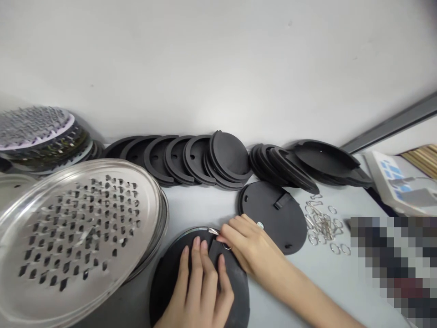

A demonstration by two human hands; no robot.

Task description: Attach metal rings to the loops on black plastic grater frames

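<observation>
Left hand [200,291] lies fingers-spread on a black foam disc [167,287]. Right hand [249,246] pinches a metal ring [226,246] at the disc's far edge, apparently firmly. Beyond the disc: 1 strapped foam disc [276,223], many stacked foam discs [228,157], loose metal rings [322,223] remaining.

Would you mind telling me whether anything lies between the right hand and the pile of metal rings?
Yes, a flat black foam disc lies between the right hand and the metal rings.

Assembly workshop, stacked foam discs [177,159], perforated steel plates [78,237], loose metal rings [322,223]
</observation>
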